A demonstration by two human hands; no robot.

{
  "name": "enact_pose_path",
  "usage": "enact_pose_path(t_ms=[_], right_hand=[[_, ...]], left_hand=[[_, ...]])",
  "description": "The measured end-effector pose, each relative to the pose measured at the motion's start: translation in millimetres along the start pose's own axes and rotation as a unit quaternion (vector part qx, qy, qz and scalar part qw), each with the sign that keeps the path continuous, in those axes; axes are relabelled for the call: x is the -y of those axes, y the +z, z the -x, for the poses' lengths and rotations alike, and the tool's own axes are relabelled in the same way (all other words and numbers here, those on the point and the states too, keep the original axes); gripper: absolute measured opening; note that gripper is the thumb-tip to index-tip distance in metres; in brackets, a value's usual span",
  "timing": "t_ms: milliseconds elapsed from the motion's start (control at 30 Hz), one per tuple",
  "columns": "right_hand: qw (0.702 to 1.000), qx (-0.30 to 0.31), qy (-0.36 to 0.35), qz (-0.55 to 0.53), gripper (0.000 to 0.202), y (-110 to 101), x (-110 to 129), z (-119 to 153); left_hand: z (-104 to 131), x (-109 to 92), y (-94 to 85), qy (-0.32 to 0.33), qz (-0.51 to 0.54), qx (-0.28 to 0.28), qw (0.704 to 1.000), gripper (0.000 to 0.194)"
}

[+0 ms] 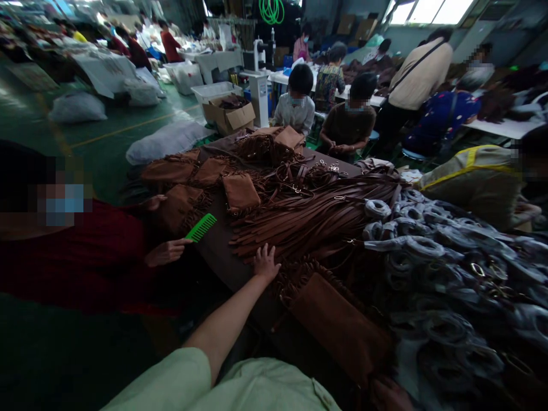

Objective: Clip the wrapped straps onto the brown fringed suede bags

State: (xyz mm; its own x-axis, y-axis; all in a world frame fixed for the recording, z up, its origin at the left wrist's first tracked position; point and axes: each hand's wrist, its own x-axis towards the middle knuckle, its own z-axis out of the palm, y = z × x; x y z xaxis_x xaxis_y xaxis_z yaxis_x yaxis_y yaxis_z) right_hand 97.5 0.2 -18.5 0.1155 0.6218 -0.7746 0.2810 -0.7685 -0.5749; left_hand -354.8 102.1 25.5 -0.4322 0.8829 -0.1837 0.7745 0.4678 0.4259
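Note:
My left hand (265,262) reaches forward with its fingers spread, touching the near ends of a fanned pile of brown leather straps (308,217). Just right of it lies a brown fringed bag (338,319), close to my body. My right hand (389,394) is low in the frame by the bag's lower corner, dim and cut off by the edge. Its fingers are not clear enough to show a grip.
More fringed bags (242,191) lie across the table (220,245). Plastic-wrapped strap coils (423,245) with metal clasps heap up at right. A co-worker on the left holds a green comb (202,228). Other people sit across the table and at right. Behind stands a cardboard box (231,114).

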Motion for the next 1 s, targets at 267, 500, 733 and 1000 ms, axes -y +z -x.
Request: enact_pose_path(t_ms=[267,500,733,1000], right_hand=[[0.999,-0.042,-0.004,-0.023,0.022,5,-2,2],[0.999,-0.018,0.001,-0.035,0.034,1,-3,6],[0.999,-0.029,0.013,-0.013,0.031,3,4,11],[0.998,-0.026,-0.058,-0.015,0.018,2,3,28]], left_hand=[[41,-4,13.0,0.033,0.018,-0.036,0.999,0.049],[113,-7,33.4,0.066,0.087,0.034,0.993,0.058],[57,-38,25.7,0.011,0.242,0.251,0.937,0.046],[106,-93,27.9,0.05,0.082,0.261,0.96,0.046]])
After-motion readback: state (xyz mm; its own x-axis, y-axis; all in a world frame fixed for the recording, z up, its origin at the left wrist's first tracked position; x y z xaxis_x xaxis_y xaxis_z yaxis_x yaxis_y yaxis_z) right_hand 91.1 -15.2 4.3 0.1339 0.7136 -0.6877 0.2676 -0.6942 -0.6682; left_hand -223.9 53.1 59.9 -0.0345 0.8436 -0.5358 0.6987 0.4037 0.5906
